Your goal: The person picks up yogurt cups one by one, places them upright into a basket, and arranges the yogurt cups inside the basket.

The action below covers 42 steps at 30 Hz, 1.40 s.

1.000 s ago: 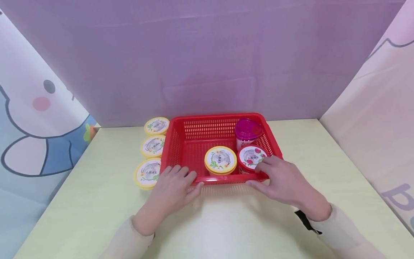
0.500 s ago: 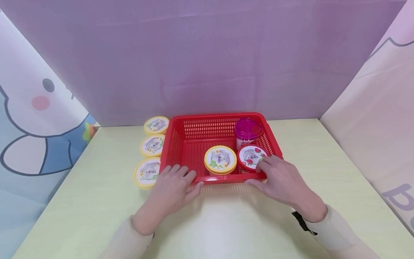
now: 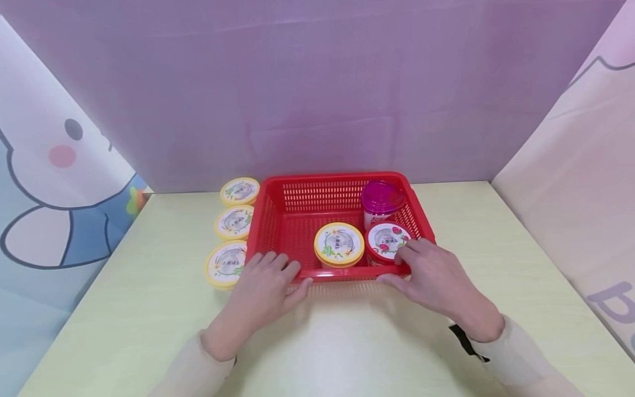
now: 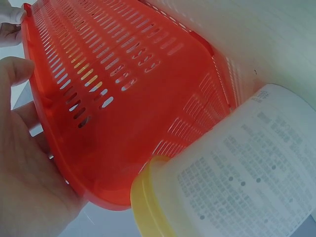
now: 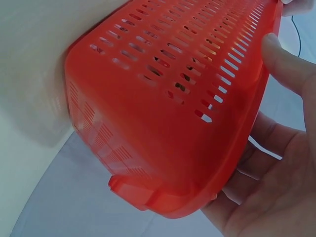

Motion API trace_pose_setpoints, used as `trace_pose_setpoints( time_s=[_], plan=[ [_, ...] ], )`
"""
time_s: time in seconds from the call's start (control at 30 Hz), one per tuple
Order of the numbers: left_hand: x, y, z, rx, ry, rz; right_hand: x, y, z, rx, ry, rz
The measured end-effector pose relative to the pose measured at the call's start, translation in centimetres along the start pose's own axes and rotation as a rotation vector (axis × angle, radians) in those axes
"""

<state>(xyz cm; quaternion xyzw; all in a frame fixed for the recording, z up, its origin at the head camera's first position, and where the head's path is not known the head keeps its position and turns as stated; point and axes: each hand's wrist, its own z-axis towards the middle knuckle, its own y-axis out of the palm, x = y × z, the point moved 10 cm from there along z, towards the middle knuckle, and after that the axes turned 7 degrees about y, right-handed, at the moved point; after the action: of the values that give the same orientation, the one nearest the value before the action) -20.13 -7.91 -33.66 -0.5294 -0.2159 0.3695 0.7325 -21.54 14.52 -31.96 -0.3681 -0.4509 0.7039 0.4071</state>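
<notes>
Red plastic in the head view: a slotted basket (image 3: 297, 231) by the middle of the far edge of the worktop (image 3: 129, 309). Left hand (image 3: 265, 289) at its near-left corner, right hand (image 3: 434, 273) at its near-right, both sets of fingers clamped on the near rim, tips largely hidden. Inside, toward the worktop's right edge, a yellow-lidded tub (image 3: 339, 244), a red-lidded tub (image 3: 388, 241) partly covered by the right hand, and a purple-lidded cup (image 3: 382, 197), lower body hidden. Toward the worktop's left edge, a row of three tubs (image 3: 235, 223), overlapped by the basket. Contact between base and worktop hard to judge.

In the left wrist view, palm cut off at the left, thumb against the rim; one tub of the row cropped at lower right.

In the right wrist view, hand cut off at the right; contents mere flecks through the slots, impossible to identify.
</notes>
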Motion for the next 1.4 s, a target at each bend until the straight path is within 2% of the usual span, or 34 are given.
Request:
trace_pose_setpoints(
  time_s=[0.23, 0.8, 1.0, 1.23, 1.4],
  plan=[
    [-0.2, 0.0, -0.3, -0.013, -0.011, -0.001, -0.1, 0.1, 0.1, -0.016, 0.009, 0.009],
    [-0.6, -0.3, -1.0, 0.016, -0.017, -0.013, -0.7, 0.4, 0.4, -0.027, 0.024, 0.015],
    [-0.8, -0.3, -1.0, 0.002, -0.020, -0.015, -0.7, 0.4, 0.4, -0.027, 0.029, 0.024],
    [-0.5, -0.4, -1.1, 0.027, -0.007, 0.002, -0.7, 0.2, 0.4, -0.032, 0.031, 0.029],
    [-0.1, 0.0, -0.6, 0.024, -0.009, 0.000, -0.2, -0.3, 0.1, -0.056, 0.063, 0.027]
  ],
)
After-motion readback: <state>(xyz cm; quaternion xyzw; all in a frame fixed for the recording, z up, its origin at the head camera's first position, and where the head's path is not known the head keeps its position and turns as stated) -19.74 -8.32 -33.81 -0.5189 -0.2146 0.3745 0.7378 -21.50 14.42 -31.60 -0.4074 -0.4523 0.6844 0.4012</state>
